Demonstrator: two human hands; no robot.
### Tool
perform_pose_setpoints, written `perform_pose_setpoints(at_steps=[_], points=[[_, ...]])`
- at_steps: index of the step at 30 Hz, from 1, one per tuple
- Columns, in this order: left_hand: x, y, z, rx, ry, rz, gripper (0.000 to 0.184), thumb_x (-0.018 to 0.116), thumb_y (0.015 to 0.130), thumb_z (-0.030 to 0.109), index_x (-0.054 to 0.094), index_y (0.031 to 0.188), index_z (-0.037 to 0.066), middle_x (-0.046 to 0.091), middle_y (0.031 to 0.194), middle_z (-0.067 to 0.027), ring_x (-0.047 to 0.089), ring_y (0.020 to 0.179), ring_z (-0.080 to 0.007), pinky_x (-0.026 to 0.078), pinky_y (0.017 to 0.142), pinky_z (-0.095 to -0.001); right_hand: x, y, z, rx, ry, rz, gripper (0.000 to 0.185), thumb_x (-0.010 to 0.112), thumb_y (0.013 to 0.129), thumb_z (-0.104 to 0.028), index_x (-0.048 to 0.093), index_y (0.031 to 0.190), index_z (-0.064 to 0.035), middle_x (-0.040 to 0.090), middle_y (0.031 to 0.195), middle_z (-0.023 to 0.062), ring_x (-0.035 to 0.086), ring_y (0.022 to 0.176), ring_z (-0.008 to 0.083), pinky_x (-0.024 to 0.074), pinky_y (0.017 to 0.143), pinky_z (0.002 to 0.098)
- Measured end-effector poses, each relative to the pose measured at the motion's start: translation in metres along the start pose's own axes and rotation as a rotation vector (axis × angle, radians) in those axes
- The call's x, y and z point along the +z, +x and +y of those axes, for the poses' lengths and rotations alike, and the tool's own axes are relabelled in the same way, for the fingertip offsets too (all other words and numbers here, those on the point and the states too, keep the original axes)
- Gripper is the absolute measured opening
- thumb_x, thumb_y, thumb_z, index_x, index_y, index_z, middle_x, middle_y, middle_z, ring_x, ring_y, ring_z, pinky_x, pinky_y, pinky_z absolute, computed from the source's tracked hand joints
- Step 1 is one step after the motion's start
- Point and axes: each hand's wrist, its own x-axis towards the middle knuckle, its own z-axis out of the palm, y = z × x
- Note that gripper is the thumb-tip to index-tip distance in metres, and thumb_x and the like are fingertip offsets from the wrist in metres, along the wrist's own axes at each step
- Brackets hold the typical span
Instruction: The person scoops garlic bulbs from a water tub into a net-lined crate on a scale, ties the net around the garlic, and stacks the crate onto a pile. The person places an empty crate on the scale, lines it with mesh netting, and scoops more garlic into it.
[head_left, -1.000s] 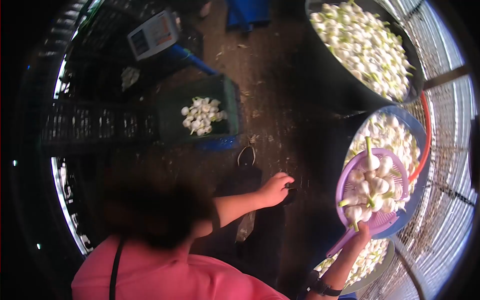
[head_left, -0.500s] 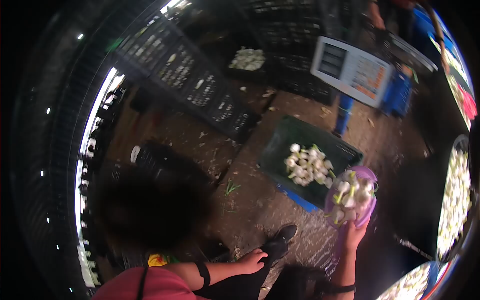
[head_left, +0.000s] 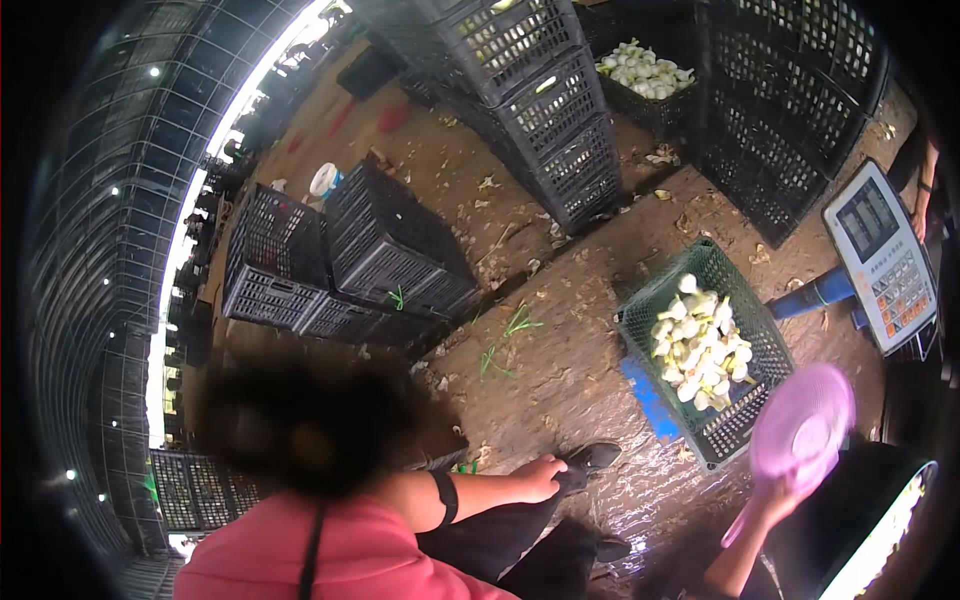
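My right hand (head_left: 783,492) grips a pink-purple strainer (head_left: 803,420) by its handle side, beside the right corner of a green crate (head_left: 715,452). The strainer is tipped, its round underside facing me, so its inside is hidden. White bulbs with short green stems (head_left: 700,345) lie piled in the crate. My left hand (head_left: 540,479) rests near my knee, fingers loosely curled, with nothing visible in it. The crate sits over something blue (head_left: 650,398), beside a scale's display panel (head_left: 882,255) on a blue post.
Stacked black crates (head_left: 560,130) stand at the back, and more black crates (head_left: 385,245) sit at the left. Another crate of bulbs (head_left: 648,72) is at the top. A large tub (head_left: 925,480) stands at the lower right. Part of another person's arm (head_left: 925,190) shows at the right edge.
The view has swung toward the crate and scale. The strainer, earlier upright and full of bulbs over the tubs, is now beside the crate and turned with its underside toward me.
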Motion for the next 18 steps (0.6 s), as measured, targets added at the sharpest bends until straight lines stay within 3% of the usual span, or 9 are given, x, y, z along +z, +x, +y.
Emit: perform_pose_setpoints(at_steps=[1,2,6,8,14,17,18], points=[[0.002,0.004,-0.002,0.017,-0.006,0.003,0.037,0.052,0.078,0.013,0.052,0.115,0.011,0.049,0.115,-0.0147,0.051,0.107,-0.0321,0.043,0.088,-0.0398,-0.022,-0.014,-0.016,0.167,0.279,0.058,0.054,0.057,0.073,-0.008,0.044,0.124,0.0031,0.057,0.113,0.0154,0.058,0.094,0.0278,0.0478,0.082,0.0368],[0.003,0.008,-0.003,0.037,-0.008,0.007,0.037,0.052,0.078,0.013,0.051,0.116,0.011,0.049,0.114,-0.0149,0.051,0.106,-0.0322,0.043,0.087,-0.0401,-0.037,-0.024,-0.014,0.237,0.397,0.096,0.053,0.057,0.073,-0.008,0.044,0.123,0.0032,0.057,0.112,0.0153,0.058,0.094,0.0278,0.0479,0.082,0.0368],[0.012,0.012,0.005,0.060,-0.017,0.037,0.037,0.053,0.078,0.013,0.052,0.115,0.010,0.050,0.112,-0.0164,0.052,0.104,-0.0333,0.043,0.085,-0.0410,-0.094,-0.061,0.016,0.379,0.496,0.129,0.051,0.057,0.072,-0.008,0.045,0.121,0.0034,0.057,0.110,0.0151,0.058,0.092,0.0277,0.0482,0.081,0.0370],[0.021,0.009,0.013,0.040,0.009,0.031,0.036,0.053,0.078,0.011,0.051,0.113,0.008,0.050,0.113,-0.0165,0.049,0.108,-0.0328,0.042,0.090,-0.0385,-0.119,-0.076,0.045,0.447,0.517,0.131,0.049,0.057,0.072,-0.008,0.046,0.119,0.0035,0.057,0.109,0.0150,0.059,0.092,0.0277,0.0484,0.081,0.0371],[0.108,-0.007,0.032,0.119,0.118,0.084,0.035,0.056,0.077,0.012,0.054,0.111,0.008,0.054,0.108,-0.0174,0.053,0.102,-0.0325,0.044,0.086,-0.0391,-0.231,-0.117,0.186,0.641,0.631,0.205,0.046,0.057,0.072,-0.008,0.048,0.115,0.0038,0.058,0.106,0.0147,0.059,0.090,0.0276,0.0488,0.080,0.0374],[0.175,-0.022,0.041,0.318,0.119,0.021,0.036,0.060,0.077,0.012,0.055,0.112,0.007,0.055,0.104,-0.0159,0.058,0.089,-0.0270,0.048,0.076,-0.0344,-0.300,-0.145,0.276,0.746,0.734,0.303,0.044,0.057,0.072,-0.008,0.049,0.113,0.0039,0.059,0.104,0.0145,0.059,0.089,0.0275,0.0490,0.079,0.0375],[0.196,-0.029,0.051,0.277,0.109,-0.046,0.035,0.060,0.078,0.010,0.054,0.113,0.007,0.055,0.103,-0.0147,0.059,0.087,-0.0246,0.049,0.074,-0.0335,-0.322,-0.159,0.304,0.777,0.771,0.349,0.043,0.057,0.072,-0.008,0.049,0.113,0.0040,0.059,0.104,0.0145,0.059,0.089,0.0275,0.0491,0.079,0.0375]])
